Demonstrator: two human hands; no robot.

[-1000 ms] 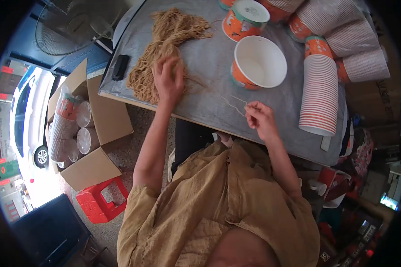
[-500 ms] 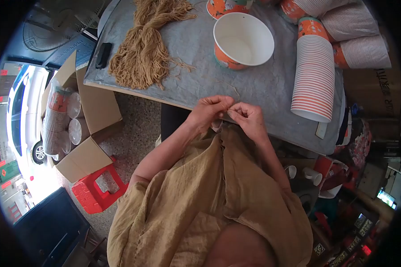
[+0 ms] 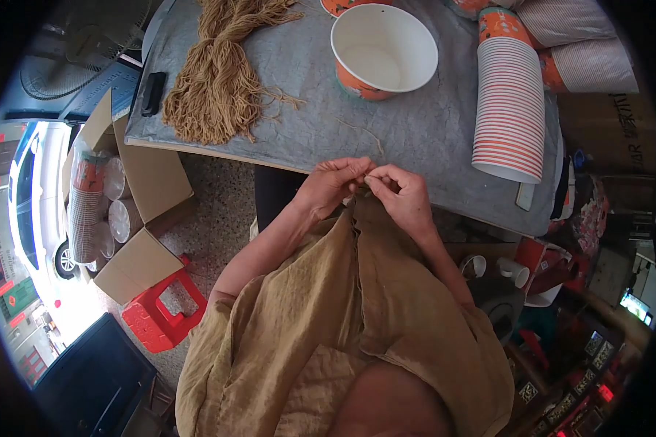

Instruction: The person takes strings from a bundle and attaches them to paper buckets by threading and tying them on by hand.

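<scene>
My left hand [image 3: 334, 188] and my right hand [image 3: 404, 200] meet at the table's near edge, fingertips pinched together. A thin tan string [image 3: 362, 130] lies on the table and runs toward them; the piece between my fingers is tiny and mostly hidden. Beyond my hands stands a large white paper bowl [image 3: 386, 54] with an orange patterned outside, its inside showing bare. To the left lies a thick bundle of tan strings [image 3: 213, 91], gathered at its middle, with loose ends spreading toward me.
A long stack of paper bowls [image 3: 509, 109] lies at right, near more wrapped stacks [image 3: 590, 65]. A black object [image 3: 153, 93] sits on the table's [image 3: 299, 138] left side. Below left are an open cardboard box [image 3: 149, 178] and a red stool [image 3: 149, 317].
The view has shifted a little, so the table things sit higher and further left. My hands stay pinched together, with the right fingers slightly repositioned against the left.
</scene>
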